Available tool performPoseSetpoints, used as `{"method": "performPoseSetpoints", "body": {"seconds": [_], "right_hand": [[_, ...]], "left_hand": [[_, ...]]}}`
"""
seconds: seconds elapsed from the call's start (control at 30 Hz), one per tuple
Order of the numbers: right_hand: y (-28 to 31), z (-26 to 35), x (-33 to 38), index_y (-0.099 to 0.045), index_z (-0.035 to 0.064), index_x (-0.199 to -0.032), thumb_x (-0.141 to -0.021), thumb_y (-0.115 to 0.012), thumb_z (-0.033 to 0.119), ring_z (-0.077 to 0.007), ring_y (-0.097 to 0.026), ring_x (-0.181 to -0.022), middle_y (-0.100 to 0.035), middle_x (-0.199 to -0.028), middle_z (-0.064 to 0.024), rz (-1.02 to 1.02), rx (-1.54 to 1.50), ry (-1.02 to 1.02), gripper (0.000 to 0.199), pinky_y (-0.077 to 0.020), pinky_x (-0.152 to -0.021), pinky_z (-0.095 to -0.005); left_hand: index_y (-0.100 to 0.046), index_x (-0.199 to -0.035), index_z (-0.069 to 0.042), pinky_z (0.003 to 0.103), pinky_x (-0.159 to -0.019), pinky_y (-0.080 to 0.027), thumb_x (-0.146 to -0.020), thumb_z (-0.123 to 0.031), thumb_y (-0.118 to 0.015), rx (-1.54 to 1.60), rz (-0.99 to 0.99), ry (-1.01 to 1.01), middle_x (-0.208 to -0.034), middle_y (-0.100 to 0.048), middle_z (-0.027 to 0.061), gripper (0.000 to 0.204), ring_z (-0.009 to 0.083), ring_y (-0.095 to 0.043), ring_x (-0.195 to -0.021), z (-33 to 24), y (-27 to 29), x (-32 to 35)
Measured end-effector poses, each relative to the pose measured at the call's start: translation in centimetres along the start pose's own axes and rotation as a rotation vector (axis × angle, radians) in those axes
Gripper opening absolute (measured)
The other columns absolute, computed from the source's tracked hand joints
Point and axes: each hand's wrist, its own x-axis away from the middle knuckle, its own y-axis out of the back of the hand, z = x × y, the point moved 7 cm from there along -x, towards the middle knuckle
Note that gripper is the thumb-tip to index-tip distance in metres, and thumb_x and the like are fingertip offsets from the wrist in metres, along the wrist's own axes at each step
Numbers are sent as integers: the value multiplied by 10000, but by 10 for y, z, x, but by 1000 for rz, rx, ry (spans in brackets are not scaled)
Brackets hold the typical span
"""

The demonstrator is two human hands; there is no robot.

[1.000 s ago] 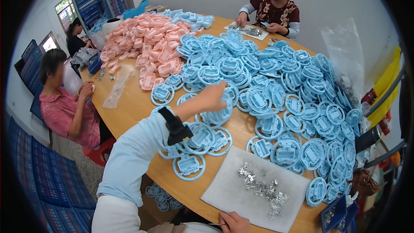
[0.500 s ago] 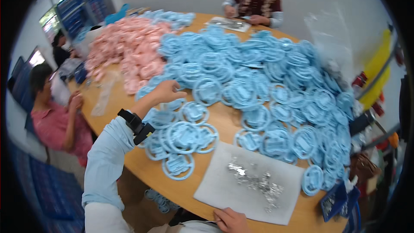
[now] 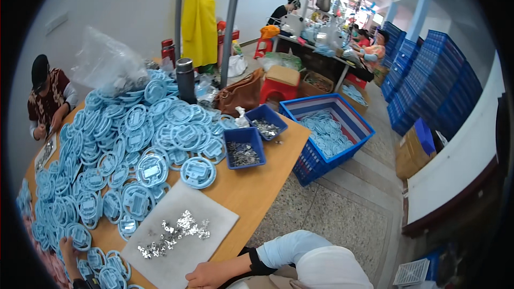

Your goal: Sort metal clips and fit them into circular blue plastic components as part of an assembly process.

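Observation:
At the lower left, my left hand [image 3: 68,251] reaches into the blue plastic pieces. Its curled fingers are at the edge of a round blue plastic piece [image 3: 79,236], apparently gripping it. A black band sits on that wrist. My right hand [image 3: 206,274] rests in a fist at the near edge of a white mat [image 3: 209,208]; whatever it may hold is hidden. Small shiny metal clips [image 3: 176,233] lie scattered across the mat. Beside the mat, a large heap of blue ring-shaped pieces [image 3: 152,168] covers much of the wooden table [image 3: 267,182].
Two blue bins [image 3: 245,156] of small metal parts stand near the table's right corner. Behind the heap are a dark flask [image 3: 186,81] and a brown bag [image 3: 241,93]. A blue crate [image 3: 308,152] with blue pieces stands on the floor. A co-worker [image 3: 51,93] sits far left.
The view has swung to the right, bringing the crate and stacked crates into sight. My left hand now shows at the lower left. A thin metal tool seen at my right hand no longer shows.

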Motion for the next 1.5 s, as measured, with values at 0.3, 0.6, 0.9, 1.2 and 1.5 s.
{"method": "performPoseSetpoints", "body": {"seconds": [0.3, 0.6, 0.9, 1.2, 1.5], "right_hand": [[2, 13, -8, -528, 64, -778, -786, -587, 117, -333, -547, -618, -494, -759, -102, 80, -1, -10, 80, -439, -531, -415], [61, -6, -57, -547, 38, -1183, -835, -669, 247, -62, -468, -642, -600, -894, -3, -235, -563, -389, 424, -387, -546, -235], [32, 9, -46, -594, -16, -1115, -880, -634, 295, -62, -540, -875, -637, -992, -18, -92, -997, -501, 392, -449, -786, -225], [54, 11, -51, -570, -3, -1172, -919, -586, 262, -43, -554, -892, -641, -998, -9, -314, -1029, -481, 366, -466, -775, -221], [75, -1, -32, -581, 25, -1175, -949, -547, 276, -15, -507, -828, -609, -919, 40, -486, -899, -567, 339, -439, -716, -205]], "left_hand": [[-534, -1171, 11, 320, -629, -482, -830, -263, -636, 601, 59, 92, -933, -627, 118, 449, 180, -593, -769, -87, 47, 143], [-492, -1258, -22, 249, -700, -466, -904, -183, -560, 797, 520, 372, -1023, -602, 82, 394, 125, -571, -858, -101, -15, 316], [-538, -1217, -18, 176, -552, -354, -944, -184, -531, 588, 727, 136, -858, -575, -11, 320, 43, -466, -668, -178, -73, 384], [-498, -1225, -47, 269, -591, -464, -903, -156, -590, 755, 788, 365, -997, -595, 62, 352, 146, -578, -790, -147, -94, 428], [-367, -1326, -86, 356, -746, -521, -870, -201, -642, 806, 730, 316, -1105, -573, 99, 545, 215, -612, -869, -103, -83, 418]]}}
